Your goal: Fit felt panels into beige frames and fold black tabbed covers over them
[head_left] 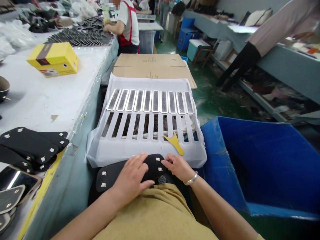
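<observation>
Resting across black panel [114,172]: left hand [133,176], fingers spread | right hand [179,167] at panel's end, fingers pinched, hold unclear

Black panel [112,173]: under my left fingers [136,161], right fingers [169,164] at its end. Yellow tool [177,145]: on white stand [112,151], toward near right corner.

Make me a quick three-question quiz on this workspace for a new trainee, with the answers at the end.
1. Which lies under the left hand?
A) a cardboard sheet
B) a black piece with white tabs
C) a metal-edged strip
2. True or false: a yellow forked tool lies on the white slotted frame.
3. Order these from left to right in the picture: blue bin, yellow box, right hand.

Key: 1. B. 2. True. 3. Yellow box, right hand, blue bin.
</observation>
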Tool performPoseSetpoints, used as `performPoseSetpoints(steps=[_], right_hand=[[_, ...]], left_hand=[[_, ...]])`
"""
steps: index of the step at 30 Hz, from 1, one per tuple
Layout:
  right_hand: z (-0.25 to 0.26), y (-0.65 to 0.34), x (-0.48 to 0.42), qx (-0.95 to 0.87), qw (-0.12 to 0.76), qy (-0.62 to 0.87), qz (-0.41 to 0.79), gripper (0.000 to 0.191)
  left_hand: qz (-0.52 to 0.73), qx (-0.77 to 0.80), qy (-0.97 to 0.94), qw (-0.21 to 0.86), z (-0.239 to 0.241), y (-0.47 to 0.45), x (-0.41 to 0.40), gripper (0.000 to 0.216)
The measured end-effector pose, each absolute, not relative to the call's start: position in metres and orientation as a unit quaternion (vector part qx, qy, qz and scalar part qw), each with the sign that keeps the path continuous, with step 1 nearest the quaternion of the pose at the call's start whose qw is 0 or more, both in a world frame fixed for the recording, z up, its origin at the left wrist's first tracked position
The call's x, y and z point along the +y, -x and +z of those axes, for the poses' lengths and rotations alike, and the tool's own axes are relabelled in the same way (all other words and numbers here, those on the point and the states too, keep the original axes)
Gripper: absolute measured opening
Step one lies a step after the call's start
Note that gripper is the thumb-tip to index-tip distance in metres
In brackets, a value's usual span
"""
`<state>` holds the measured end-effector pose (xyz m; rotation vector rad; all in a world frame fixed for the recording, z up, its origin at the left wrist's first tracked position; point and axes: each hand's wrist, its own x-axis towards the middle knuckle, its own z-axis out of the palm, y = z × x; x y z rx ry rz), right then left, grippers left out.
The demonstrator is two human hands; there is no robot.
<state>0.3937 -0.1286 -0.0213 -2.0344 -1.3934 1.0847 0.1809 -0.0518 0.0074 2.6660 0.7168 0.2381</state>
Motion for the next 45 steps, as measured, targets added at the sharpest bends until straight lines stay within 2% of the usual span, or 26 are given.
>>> performPoseSetpoints(steps=[5,16,24,28,32,39,45], right_hand=[[-0.021,-0.394,-0.127,-0.500,0.220,0.742,0.389,0.027],[-0.017,-0.398,-0.117,-0.494,0.178,0.747,0.409,0.028],[-0.015,-0.402,-0.110,-0.554,0.139,0.751,0.331,0.032],[-0.027,-0.404,-0.114,-0.513,0.185,0.743,0.389,0.036],[-0.038,-0.402,-0.128,-0.445,0.255,0.706,0.488,0.027],[-0.039,-0.395,-0.137,-0.433,0.269,0.731,0.453,0.026],[-0.035,-0.390,-0.133,-0.397,0.292,0.718,0.492,0.027]], left_hand=[[0.036,0.249,-0.949,0.191,-0.005,-0.216,-0.055,0.027],[0.041,0.257,-0.942,0.211,-0.013,-0.215,-0.052,0.028],[0.037,0.257,-0.937,0.233,-0.014,-0.214,-0.053,0.026],[0.047,0.267,-0.930,0.248,-0.015,-0.214,-0.058,0.023],[0.061,0.289,-0.921,0.255,-0.014,-0.216,-0.062,0.020],[0.080,0.301,-0.916,0.252,-0.012,-0.218,-0.066,0.023],[0.077,0.290,-0.917,0.263,-0.017,-0.213,-0.057,0.026]])
